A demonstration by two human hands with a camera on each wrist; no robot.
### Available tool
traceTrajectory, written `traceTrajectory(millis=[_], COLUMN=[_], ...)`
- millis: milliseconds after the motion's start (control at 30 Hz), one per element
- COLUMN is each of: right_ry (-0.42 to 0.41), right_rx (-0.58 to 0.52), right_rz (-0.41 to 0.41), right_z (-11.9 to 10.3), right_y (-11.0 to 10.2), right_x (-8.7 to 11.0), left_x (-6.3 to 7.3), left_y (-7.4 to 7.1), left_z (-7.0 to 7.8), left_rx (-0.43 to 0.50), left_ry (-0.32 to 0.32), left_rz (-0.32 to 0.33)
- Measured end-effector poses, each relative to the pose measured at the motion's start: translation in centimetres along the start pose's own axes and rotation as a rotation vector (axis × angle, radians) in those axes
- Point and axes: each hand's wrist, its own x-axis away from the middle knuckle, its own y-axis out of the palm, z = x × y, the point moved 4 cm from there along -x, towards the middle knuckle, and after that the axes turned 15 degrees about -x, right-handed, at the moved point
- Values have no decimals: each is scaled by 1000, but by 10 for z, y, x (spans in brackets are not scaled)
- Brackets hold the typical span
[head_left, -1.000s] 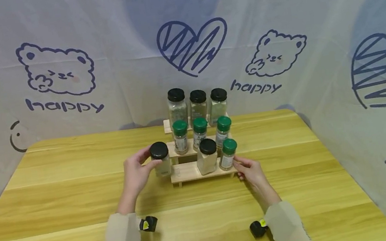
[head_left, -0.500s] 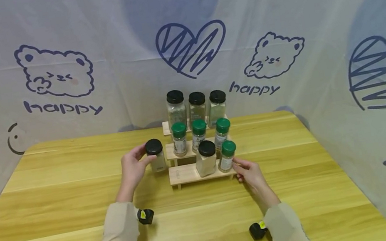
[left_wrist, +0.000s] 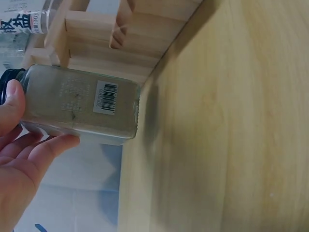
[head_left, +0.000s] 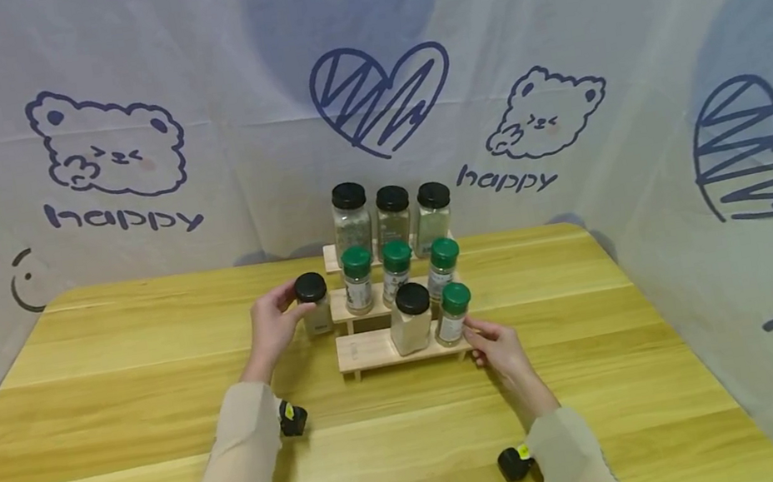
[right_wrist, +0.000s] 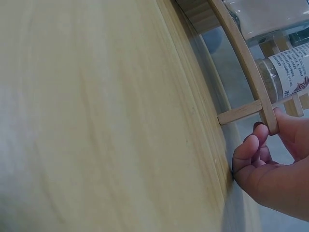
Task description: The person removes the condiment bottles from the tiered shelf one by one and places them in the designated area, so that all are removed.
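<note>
My left hand (head_left: 273, 326) grips a square glass spice jar (head_left: 317, 313) with a black lid, left of a three-step wooden rack (head_left: 373, 350). In the left wrist view the jar (left_wrist: 77, 99) shows a barcode label and pale brown powder, its base just off the table. The thumb lies near the lid and the fingers along the far side. My right hand (head_left: 498, 345) pinches the right end of the rack's lowest step, beside a green-capped jar (head_left: 453, 316). In the right wrist view, thumb and fingers (right_wrist: 248, 147) hold the step's wooden corner (right_wrist: 269, 121).
Another black-lidded jar (head_left: 411, 321) stands on the lowest step. Green-capped jars (head_left: 357, 281) line the middle step, and taller black-lidded jars (head_left: 351, 221) the top one. Behind the wooden table (head_left: 150, 379) hangs a printed cloth (head_left: 222, 65).
My left hand has carried the jar from beside the lowest step backward, alongside the middle step, first leftward and then slightly right. The right hand keeps its hold on the rack.
</note>
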Motion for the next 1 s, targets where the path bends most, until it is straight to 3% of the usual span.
traceTrajectory(millis=[433, 767, 1000], right_ry=[5, 12, 26], right_rx=[-7, 8, -16], right_rz=[7, -2, -3], right_z=[3, 0, 1], right_y=[0, 0, 0], right_x=[0, 0, 0], left_x=[-5, -8, -3], left_y=[6, 7, 6], left_z=[-8, -9, -10], left_rx=[-6, -15, -14], left_ry=[-3, -41, -80], left_rz=[-16, -70, -94])
